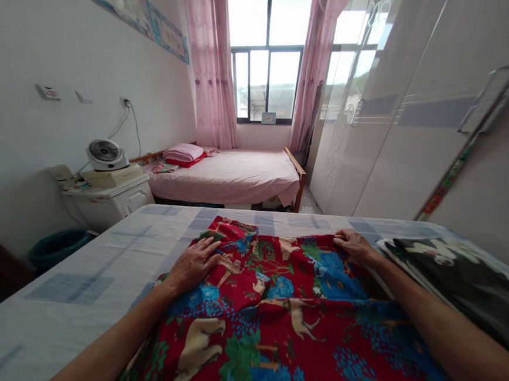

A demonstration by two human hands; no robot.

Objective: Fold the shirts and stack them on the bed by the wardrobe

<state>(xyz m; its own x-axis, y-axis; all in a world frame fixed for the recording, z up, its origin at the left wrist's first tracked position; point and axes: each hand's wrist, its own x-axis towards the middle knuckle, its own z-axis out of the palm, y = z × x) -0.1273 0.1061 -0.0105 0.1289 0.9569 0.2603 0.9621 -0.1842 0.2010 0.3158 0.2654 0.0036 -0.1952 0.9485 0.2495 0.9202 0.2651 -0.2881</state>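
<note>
A red garment [270, 321] with a print of animals, green trees and blue patches lies spread over the bed, partly folded on itself. My left hand [195, 262] rests on its upper left part, fingers stretched out and lying flat on the fabric. At the garment's far right corner, my right hand [352, 245] has its fingers curled and pinched round the edge of the cloth. The near end of the garment runs out of the bottom of the view. Just right of my right forearm lies a folded dark cloth [463, 283] with a white and pale pattern.
The bed's white and blue checked sheet [79, 288] lies beneath everything. Beyond stands another bed [238, 174] with pink bedding. A white fan [107, 154] sits on a box on the bedside cabinet [113, 200] at left, above a dark green bin [58, 248]. Glossy wardrobe doors [386, 142] line the right.
</note>
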